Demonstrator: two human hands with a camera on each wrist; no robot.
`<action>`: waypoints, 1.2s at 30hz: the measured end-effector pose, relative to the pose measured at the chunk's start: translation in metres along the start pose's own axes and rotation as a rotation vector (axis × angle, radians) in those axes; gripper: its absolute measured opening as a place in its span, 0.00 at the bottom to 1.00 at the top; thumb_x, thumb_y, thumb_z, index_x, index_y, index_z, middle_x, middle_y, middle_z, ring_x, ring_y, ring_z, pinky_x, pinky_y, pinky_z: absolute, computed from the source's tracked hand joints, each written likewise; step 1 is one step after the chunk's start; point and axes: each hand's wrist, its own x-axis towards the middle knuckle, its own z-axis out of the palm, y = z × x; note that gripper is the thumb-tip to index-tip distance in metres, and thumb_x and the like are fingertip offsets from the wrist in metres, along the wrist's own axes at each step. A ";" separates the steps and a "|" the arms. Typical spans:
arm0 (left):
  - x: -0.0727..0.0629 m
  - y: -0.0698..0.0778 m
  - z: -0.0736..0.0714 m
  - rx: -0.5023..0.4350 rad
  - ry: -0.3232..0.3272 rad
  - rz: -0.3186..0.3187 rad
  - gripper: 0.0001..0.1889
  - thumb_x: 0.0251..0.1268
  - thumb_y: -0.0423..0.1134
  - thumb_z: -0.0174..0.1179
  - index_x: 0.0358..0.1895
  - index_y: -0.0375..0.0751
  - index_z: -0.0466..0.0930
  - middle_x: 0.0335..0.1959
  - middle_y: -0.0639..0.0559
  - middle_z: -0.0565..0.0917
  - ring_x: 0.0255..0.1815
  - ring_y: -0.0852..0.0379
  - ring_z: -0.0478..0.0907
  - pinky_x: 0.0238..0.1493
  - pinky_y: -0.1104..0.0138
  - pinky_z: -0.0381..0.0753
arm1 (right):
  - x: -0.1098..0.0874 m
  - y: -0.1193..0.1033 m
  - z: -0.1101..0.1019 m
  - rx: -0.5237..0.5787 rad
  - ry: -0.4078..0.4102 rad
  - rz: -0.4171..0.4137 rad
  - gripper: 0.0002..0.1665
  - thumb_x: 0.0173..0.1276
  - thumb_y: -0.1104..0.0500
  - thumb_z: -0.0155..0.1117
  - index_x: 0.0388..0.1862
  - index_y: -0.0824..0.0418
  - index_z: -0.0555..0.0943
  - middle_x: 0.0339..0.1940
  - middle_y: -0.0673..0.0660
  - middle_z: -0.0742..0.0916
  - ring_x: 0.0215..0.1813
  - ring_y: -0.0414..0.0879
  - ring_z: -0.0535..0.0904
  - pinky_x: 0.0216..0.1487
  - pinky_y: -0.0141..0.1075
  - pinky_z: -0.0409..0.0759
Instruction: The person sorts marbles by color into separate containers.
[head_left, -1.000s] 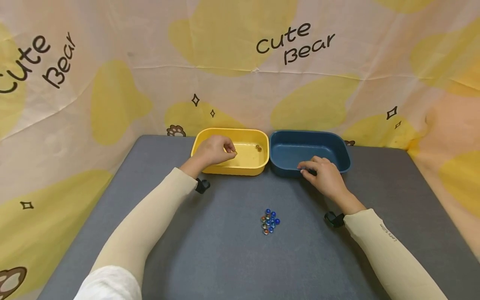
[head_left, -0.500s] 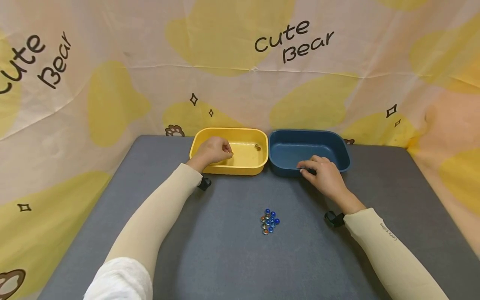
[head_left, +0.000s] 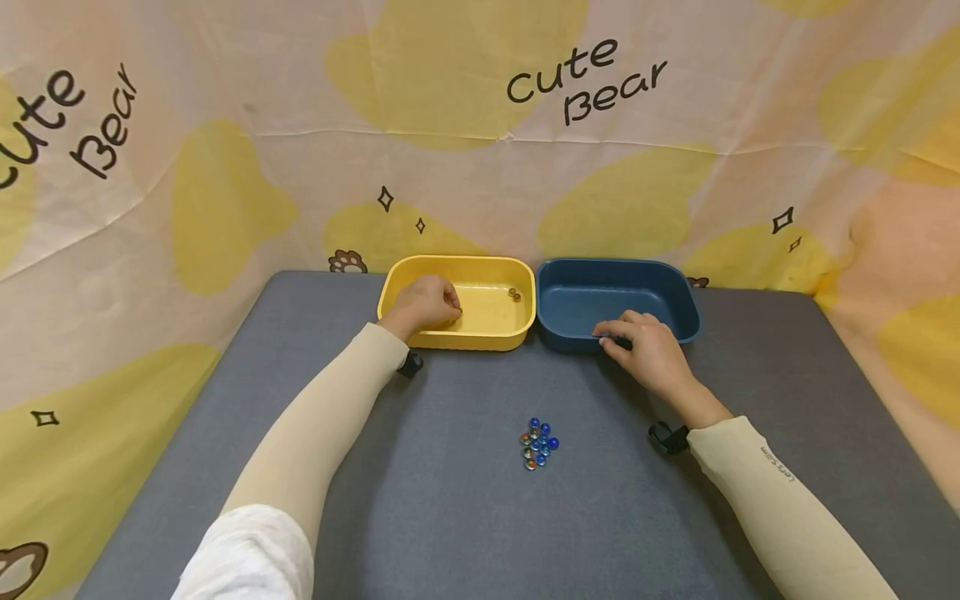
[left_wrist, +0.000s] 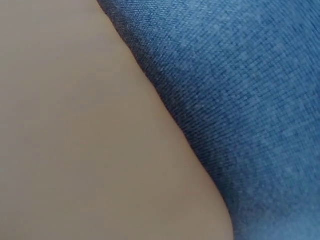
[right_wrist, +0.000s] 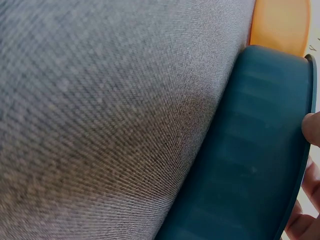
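Note:
My left hand (head_left: 426, 302) reaches over the front rim into the yellow tub (head_left: 472, 342), its thumb and fingertips pinched together low inside. A small amber marble seems to be between them, mostly hidden by the fingers. Two amber marbles (head_left: 514, 295) lie on that tub's floor at the right. My right hand (head_left: 647, 348) grips the front rim of the dark blue tub (head_left: 558, 333). In the right wrist view, its thumb (right_wrist: 312, 129) presses outside the blue rim and its fingers curl over inside. The left wrist view shows only sleeve and cloth.
A cluster of blue and amber marbles (head_left: 540, 443) lies on the grey tabletop (head_left: 450, 500) in front of the tubs. The two tubs stand side by side at the back edge, against a patterned cloth backdrop (head_left: 465, 175). Black bands are on both wrists.
My left hand has moved slightly left and lower within the yellow tub, fingertips still pinched. The right hand stays on the blue tub's rim, and the marbles on the table have not moved.

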 end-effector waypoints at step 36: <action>-0.038 0.003 -0.020 0.040 0.072 0.098 0.17 0.61 0.49 0.61 0.52 0.48 0.82 0.49 0.50 0.84 0.50 0.52 0.80 0.50 0.56 0.77 | 0.000 -0.006 -0.001 -0.004 0.005 0.000 0.09 0.62 0.63 0.67 0.41 0.55 0.87 0.26 0.51 0.80 0.27 0.45 0.67 0.31 0.36 0.63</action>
